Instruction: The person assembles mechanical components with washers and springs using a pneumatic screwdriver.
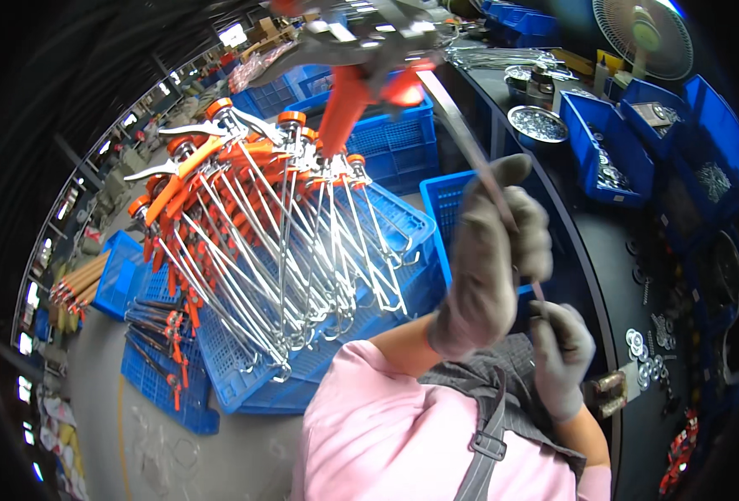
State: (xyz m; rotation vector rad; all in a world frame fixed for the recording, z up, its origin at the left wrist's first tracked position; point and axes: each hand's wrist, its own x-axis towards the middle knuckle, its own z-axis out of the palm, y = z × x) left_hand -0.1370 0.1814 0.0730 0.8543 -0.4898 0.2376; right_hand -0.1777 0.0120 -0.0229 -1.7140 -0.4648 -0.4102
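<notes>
Close to the camera, at the top, hangs a blurred tool that looks like a caulking gun (pixel 348 104), with an orange handle, silver metal parts and a long rod running down to the right. My left hand (pixel 490 259), in a grey glove, is closed round this rod about midway. Lower and to the right, my right hand (pixel 563 346), also gloved, pinches the rod near its lower end. Many similar caulking guns (pixel 261 217) lie piled on a blue crate (pixel 231 380) to the left, their orange ends up and hooked silver rods pointing down.
At right runs a dark workbench (pixel 603 275) with blue parts bins (pixel 607 159), a metal bowl of small parts (pixel 538 123), loose washers (pixel 637 342) and a fan (pixel 643 37). More blue crates (pixel 394 142) stand behind the pile. Dark tools (pixel 156 326) lie at lower left.
</notes>
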